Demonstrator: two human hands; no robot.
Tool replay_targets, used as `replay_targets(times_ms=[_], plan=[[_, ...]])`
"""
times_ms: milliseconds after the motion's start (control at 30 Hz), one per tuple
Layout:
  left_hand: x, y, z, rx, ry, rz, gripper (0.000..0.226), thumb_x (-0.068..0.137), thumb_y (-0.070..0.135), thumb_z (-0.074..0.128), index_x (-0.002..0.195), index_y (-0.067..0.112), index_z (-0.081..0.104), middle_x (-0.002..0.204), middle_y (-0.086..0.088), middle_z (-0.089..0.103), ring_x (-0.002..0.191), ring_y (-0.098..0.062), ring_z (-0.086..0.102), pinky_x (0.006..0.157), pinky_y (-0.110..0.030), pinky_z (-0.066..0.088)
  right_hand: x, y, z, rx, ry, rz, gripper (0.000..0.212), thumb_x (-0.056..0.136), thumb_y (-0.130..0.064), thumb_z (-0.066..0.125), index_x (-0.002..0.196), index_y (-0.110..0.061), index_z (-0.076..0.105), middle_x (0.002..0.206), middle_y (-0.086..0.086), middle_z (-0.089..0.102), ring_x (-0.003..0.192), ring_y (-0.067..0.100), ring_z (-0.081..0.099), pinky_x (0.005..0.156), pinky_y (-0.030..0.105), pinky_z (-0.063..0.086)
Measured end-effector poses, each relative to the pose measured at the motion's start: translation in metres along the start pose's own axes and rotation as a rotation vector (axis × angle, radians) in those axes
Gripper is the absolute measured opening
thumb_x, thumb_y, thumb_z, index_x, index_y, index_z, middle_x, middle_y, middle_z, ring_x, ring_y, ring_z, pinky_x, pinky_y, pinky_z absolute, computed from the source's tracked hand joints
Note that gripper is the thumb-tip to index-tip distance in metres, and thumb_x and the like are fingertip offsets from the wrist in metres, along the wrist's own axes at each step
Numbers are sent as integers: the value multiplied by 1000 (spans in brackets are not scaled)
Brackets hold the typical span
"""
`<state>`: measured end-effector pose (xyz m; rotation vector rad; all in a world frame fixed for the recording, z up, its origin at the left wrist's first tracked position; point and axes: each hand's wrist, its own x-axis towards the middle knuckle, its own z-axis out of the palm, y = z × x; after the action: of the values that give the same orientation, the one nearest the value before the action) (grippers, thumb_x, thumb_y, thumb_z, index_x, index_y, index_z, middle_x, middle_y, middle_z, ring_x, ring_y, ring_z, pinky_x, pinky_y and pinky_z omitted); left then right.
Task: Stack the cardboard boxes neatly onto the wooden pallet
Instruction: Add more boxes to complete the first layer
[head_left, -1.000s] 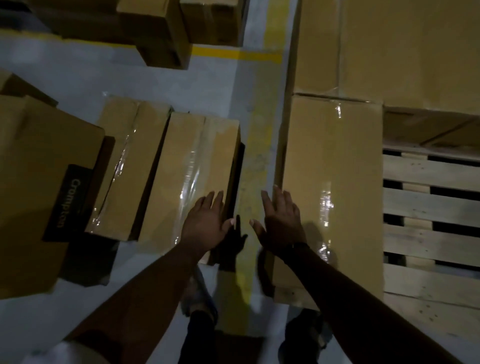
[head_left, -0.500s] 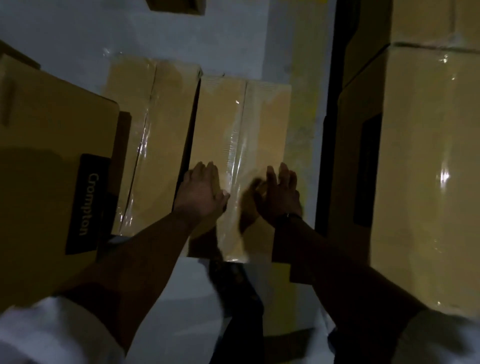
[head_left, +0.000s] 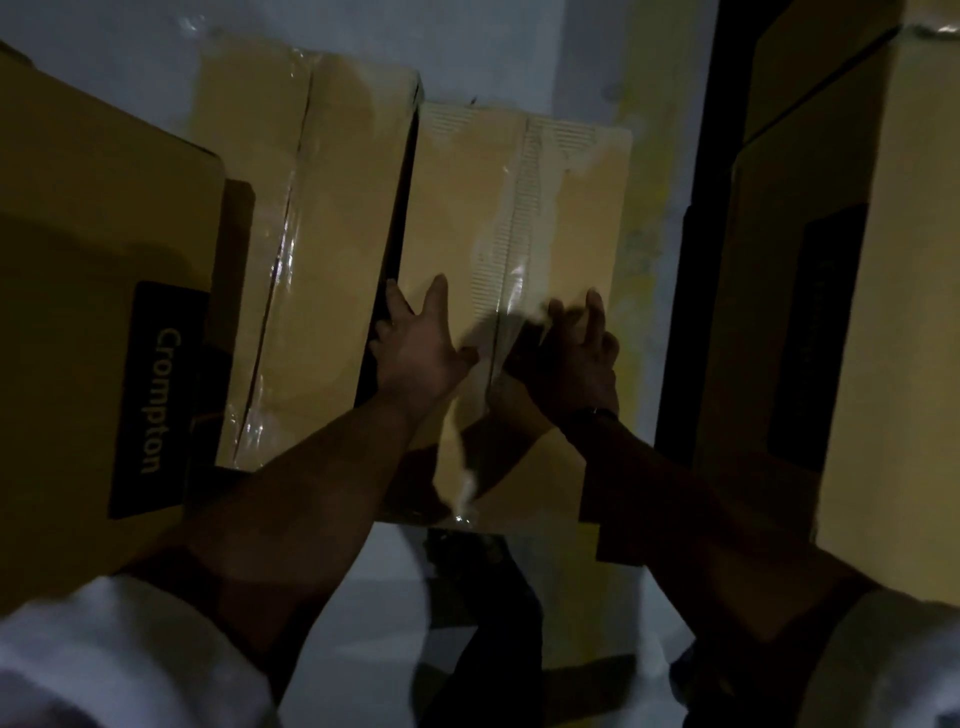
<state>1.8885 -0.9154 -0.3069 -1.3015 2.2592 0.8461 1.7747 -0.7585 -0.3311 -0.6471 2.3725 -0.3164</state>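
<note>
Since one second earlier, the right hand (head_left: 571, 358) has crossed from the yellow line (head_left: 644, 208) on the floor (head_left: 519, 52) onto the centre box (head_left: 519, 234). The wooden pallet has passed out of the frame.

Hands: the left hand (head_left: 415, 348) lies spread on the left top edge of the centre box. Its fingers are straight, their tips at the dark gap beside the neighbouring box (head_left: 322, 234), and it grips nothing. The right hand is over the box top near its right edge, but it is blurred. Whether it has a hold cannot be told.

Task item: the centre box lies flat on the floor at mid-frame, its taped seam running up the frame between the two hands.

Step in hand, as judged: securing a grip for the lift. Each hand should go down a long side at matching points along the box, so that it comes up level. The glossy tape looks slippery and is best avoided as a bearing surface.

Obstructions: the neighbouring box sits just beside the left face, leaving a narrow gap for the left fingers. Shifting the centre box rightward first may help. A labelled box (head_left: 78, 312) fills the left of the frame. Stacked boxes (head_left: 857, 312) rise at the right, beyond the yellow line, and would have to be cleared on the carry.
</note>
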Motion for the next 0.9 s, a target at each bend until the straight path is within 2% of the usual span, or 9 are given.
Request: replay_targets(times_ms=[200,400,500,633,767,900], plan=[[-29,23,-23,-8,51,14,100,76,65,77,157,37,26,168,-21,5,140,-54,32,112,-63,33,-13,-7,-39,-36,23,16,93,81,-72,65,156,-41,20,168,-2,-7,141,42,23,100,57,43],[-88,78,-72,-37,217,-57,96,69,80,73,151,43,40,165,-17,15,137,-51,31,111,-60,28,-50,-13,-117,-72,70,-89,87,76,-82,50,152,-39,36,168,3,10,141,45,28,102,59,42],[-130,121,-99,-41,319,-92,92,65,84,71,147,48,45,164,-16,19,135,-48,31,108,-55,27,-75,-16,-170,-12,215,-123,74,83,-77,46,146,-39,48,165,3,25,137,44,36,103,57,42],[-193,177,-140,-80,370,-133,93,64,85,71,146,48,46,164,-18,21,140,-50,27,111,-59,24,-117,-16,-250,2,256,-138,67,86,-74,49,144,-40,50,164,-3,24,139,38,33,111,52,35],[-268,243,-161,-78,453,-119,94,62,85,72,145,48,48,162,-20,22,141,-49,26,112,-59,23,-171,12,-325,82,301,-190,68,85,-74,49,144,-40,49,164,-5,23,140,35,32,112,52,34],[-335,316,-139,-137,462,-118,96,60,84,75,145,47,49,161,-18,22,139,-49,27,112,-59,22,-221,76,-387,56,323,-211,67,86,-73,53,144,-39,48,163,-4,22,137,36,35,110,52,37]])
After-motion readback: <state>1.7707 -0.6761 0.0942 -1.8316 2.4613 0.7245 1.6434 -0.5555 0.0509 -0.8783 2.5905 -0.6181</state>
